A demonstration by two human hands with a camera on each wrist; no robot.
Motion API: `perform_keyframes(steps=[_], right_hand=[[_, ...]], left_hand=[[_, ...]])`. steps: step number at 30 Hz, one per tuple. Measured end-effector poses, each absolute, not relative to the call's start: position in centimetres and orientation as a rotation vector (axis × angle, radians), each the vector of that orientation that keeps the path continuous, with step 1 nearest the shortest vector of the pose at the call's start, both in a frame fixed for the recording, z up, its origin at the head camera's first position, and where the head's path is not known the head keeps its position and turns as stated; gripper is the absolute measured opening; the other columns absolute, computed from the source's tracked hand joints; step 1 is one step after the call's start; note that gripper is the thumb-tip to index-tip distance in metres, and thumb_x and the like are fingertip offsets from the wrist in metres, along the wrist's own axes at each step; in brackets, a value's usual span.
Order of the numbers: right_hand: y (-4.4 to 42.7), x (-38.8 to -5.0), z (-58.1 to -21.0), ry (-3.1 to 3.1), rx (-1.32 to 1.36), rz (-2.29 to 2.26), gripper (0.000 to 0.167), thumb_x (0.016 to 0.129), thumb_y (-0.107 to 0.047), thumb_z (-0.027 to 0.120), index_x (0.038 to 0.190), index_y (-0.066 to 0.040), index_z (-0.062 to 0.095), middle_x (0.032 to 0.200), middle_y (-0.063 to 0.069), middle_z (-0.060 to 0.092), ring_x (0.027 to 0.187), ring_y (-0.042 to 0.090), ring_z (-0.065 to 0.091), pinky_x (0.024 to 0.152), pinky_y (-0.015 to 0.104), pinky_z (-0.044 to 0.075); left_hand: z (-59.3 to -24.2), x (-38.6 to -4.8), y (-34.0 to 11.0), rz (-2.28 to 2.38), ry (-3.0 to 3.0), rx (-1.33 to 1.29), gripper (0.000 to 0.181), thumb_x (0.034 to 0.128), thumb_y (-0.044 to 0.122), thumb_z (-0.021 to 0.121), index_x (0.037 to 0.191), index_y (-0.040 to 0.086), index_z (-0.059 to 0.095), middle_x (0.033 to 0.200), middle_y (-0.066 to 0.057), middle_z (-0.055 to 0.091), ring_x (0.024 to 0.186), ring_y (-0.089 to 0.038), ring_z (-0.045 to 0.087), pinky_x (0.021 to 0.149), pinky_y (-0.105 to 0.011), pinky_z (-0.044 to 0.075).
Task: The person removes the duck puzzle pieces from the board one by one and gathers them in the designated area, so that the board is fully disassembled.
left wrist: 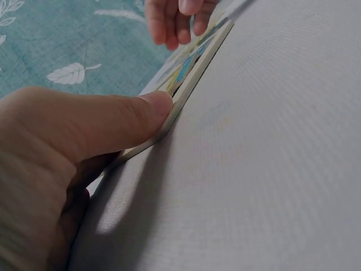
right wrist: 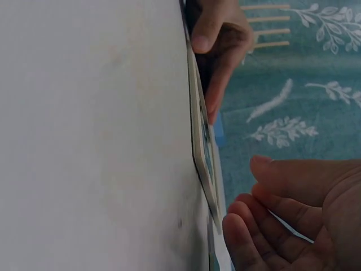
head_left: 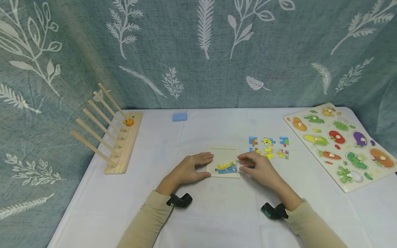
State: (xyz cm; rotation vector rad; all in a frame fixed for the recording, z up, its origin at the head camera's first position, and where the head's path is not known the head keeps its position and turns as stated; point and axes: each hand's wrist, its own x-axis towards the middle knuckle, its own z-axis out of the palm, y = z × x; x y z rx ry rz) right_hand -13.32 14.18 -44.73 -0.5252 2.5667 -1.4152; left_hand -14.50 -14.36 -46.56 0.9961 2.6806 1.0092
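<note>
A small wooden puzzle tray [head_left: 223,153] lies on the cloth in front of me. Along its lower part sit fitted pieces [head_left: 226,168] in yellow and blue. My left hand [head_left: 189,168] rests at the tray's left side, fingers fairly straight on the edge and thumb near the lower left corner. In the left wrist view that thumb [left wrist: 155,107] presses the tray's rim. By the right edge, my right hand [head_left: 258,168] has loosely bent fingers. The right wrist view shows nothing between its fingers [right wrist: 248,226]. Several loose jigsaw pieces [head_left: 268,141] lie beyond this hand, some partly behind it.
A wooden peg stand [head_left: 131,144] with an orange bead [head_left: 129,122] stands on the left. One blue block [head_left: 180,117] lies near the table's back edge. On the right is a vegetable puzzle board [head_left: 338,137]. A patterned curtain [head_left: 186,69] hangs behind the white-covered table [head_left: 223,213].
</note>
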Motion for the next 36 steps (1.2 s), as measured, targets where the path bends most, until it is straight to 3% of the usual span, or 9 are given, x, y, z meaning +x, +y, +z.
perform_keyframes(steps=[19, 36], right_hand=[[11.2, -14.0, -45.5, 2.535, -0.707, -1.304, 0.035, 0.081, -0.012, 0.074, 0.115, -0.006, 0.065, 0.112, 0.006, 0.066, 0.094, 0.015, 0.062, 0.084, 0.027, 0.055], [10.3, -13.9, -45.2, 2.634, -0.716, -1.119, 0.03, 0.082, -0.015, 0.074, 0.111, -0.009, 0.069, 0.102, -0.001, 0.061, 0.088, 0.01, 0.056, 0.077, 0.025, 0.052]], left_hand=[[-46.8, -14.5, -14.4, 1.019, 2.691, 1.035, 0.055, 0.082, 0.026, 0.075, 0.129, 0.002, 0.058, 0.137, -0.007, 0.055, 0.132, -0.025, 0.046, 0.11, -0.04, 0.039], [-46.5, -14.5, -14.5, 1.006, 2.68, 0.998, 0.055, 0.0828, 0.028, 0.074, 0.13, 0.003, 0.057, 0.138, -0.006, 0.053, 0.133, -0.024, 0.045, 0.11, -0.042, 0.038]])
